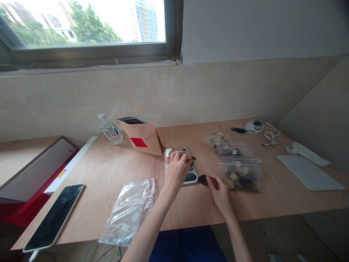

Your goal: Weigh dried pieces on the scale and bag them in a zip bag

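Observation:
My left hand (177,165) is over a white digital scale (168,174), its fingers closed in a pinch on a small dark flat piece (193,158) at the scale's right edge. Part of the scale's top is hidden by this hand, and some brownish dried pieces show around the fingers. To the right of the scale's display (190,177), my right hand (218,189) has its thumb and fingers closed on a dark dried piece (202,179) just above or on the table. Close by on the right lies a zip bag of mixed dried pieces (241,176).
Two more filled zip bags (236,150) lie behind. A brown paper bag (144,136) and a water bottle (110,129) stand at the back left. Empty plastic bags (128,214) and a phone (56,214) lie left. A screwdriver (237,129), dome camera (254,126) and white sheet (308,173) lie right.

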The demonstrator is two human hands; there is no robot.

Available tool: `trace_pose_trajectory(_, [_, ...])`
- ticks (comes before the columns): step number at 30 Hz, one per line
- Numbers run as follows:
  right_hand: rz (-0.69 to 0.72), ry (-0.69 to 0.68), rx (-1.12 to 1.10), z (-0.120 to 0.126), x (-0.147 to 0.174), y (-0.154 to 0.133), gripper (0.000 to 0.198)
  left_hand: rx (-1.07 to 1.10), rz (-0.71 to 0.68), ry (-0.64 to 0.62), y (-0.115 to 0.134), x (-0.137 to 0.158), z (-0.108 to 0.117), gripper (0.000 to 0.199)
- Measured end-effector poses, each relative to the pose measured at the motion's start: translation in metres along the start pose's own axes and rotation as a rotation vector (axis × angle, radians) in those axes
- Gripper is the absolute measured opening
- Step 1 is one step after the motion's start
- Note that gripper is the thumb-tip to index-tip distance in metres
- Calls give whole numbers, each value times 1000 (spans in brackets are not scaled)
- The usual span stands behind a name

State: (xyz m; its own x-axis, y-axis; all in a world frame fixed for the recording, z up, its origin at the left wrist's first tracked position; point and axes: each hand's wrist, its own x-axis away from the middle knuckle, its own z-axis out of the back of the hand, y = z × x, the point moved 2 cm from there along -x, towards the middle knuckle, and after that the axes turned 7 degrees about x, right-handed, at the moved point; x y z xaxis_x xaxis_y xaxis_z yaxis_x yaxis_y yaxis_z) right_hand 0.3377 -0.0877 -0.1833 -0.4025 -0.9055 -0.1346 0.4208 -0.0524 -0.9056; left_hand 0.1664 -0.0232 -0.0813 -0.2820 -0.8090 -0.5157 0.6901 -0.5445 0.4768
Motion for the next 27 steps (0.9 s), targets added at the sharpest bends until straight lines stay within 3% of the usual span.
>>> trace_pose_trajectory(6, [-38, 145, -127, 10, 3, -7, 36, 50, -116, -173, 27, 0, -56, 13])
trace_pose_trajectory(9, [-79, 176, -148, 14, 4, -6, 35, 25, -136, -224, 25, 2, -69, 14])
trace_pose_trajectory(18, [-80, 166, -165, 13, 2, -3, 34, -92, -92, -305, -17, -2, -44, 20])
trace_pose_trajectory(27, [-88, 178, -162, 13, 4, -5, 36, -55, -19, -310, -27, -7, -11, 20])
